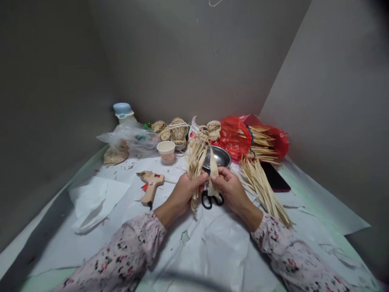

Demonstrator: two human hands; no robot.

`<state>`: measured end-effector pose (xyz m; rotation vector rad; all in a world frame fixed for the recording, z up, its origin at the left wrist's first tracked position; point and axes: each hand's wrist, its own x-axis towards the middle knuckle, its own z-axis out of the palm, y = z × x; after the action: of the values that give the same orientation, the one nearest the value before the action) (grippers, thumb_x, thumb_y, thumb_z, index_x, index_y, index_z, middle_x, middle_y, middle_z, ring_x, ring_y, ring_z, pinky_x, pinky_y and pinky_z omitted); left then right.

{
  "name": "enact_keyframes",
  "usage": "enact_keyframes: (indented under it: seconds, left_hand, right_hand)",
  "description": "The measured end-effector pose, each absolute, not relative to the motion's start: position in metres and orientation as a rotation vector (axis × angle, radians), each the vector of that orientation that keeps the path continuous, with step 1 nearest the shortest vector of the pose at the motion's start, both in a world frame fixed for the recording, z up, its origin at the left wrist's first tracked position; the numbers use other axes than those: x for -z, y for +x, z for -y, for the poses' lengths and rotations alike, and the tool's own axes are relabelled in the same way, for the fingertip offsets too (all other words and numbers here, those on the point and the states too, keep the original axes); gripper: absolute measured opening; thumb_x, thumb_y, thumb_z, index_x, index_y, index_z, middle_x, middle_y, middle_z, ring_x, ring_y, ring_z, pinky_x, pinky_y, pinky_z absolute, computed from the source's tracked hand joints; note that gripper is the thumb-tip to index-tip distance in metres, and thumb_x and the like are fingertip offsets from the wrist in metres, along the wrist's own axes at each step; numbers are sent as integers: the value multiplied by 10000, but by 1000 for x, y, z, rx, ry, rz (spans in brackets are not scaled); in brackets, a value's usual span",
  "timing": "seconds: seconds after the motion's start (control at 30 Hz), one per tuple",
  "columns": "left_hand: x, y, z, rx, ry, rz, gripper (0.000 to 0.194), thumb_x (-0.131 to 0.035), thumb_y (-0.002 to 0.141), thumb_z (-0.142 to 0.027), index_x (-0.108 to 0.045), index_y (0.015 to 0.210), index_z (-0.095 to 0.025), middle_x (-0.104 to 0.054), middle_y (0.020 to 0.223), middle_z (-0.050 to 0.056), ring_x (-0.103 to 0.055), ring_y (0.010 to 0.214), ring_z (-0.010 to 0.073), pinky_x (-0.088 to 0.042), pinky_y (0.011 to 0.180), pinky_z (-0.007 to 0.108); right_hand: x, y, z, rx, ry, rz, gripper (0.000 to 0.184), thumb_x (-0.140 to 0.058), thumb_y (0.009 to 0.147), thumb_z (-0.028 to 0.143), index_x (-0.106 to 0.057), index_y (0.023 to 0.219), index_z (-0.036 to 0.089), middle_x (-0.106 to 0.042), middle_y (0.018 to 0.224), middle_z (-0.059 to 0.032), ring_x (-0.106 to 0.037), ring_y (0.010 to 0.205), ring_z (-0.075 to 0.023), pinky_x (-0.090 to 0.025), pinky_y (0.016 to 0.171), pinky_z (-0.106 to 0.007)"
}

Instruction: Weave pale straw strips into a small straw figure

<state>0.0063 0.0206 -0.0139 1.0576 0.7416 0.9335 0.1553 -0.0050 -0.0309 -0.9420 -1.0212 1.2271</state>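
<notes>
My left hand point(190, 187) is closed round a bundle of dry straw strips point(196, 156), their ends fanning out above the fingers and hanging below. Beside it, my right hand point(230, 185) pinches one wide, pale straw strip point(214, 170) that stands upright between thumb and fingers. Under the hands lie scissors with black handles point(207, 201); their blades are hidden. Just behind the strips stands a shiny metal bowl point(223, 157). More long straw strips point(263, 190) lie in a loose pile to the right of my right hand.
A glue gun point(152, 187) lies at left near a paper cup point(166, 152) and crumpled white paper point(97, 200). Behind are woven straw pieces point(178, 130), a clear plastic bag point(130, 138), a blue-lidded bottle point(122, 110) and a red bag point(234, 136) of straw. A dark phone point(276, 178) lies right.
</notes>
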Motion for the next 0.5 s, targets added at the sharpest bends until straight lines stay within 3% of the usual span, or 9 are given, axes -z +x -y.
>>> enact_keyframes:
  seconds: [0.17, 0.33, 0.5]
  left_hand:
    - [19, 7, -21, -935, 1227, -786, 332, -786, 678, -392, -662, 824, -122, -572, 644, -1, -474, 556, 106, -356, 535, 225]
    - [22, 6, -24, -877, 1153, -770, 321, -757, 702, -411, -572, 684, -149, -478, 553, -34, -399, 498, 91, -305, 486, 219]
    - [23, 6, -23, -863, 1173, -782, 350, -740, 705, -421, -514, 627, -167, -450, 514, -41, -373, 464, 85, -274, 461, 217]
  right_hand:
    - [28, 155, 7, -1284, -925, 1042, 218, -708, 756, 363, -646, 886, 200, -679, 790, -10, -615, 662, -134, -489, 611, -238]
    - [26, 156, 8, -1387, -906, 1063, 196, -657, 778, 344, -647, 898, 190, -686, 735, -15, -622, 611, -138, -500, 625, -256]
    - [35, 158, 5, -1270, -1010, 1130, 205, -648, 758, 338, -649, 899, 189, -666, 662, -6, -597, 556, -140, -488, 560, -251]
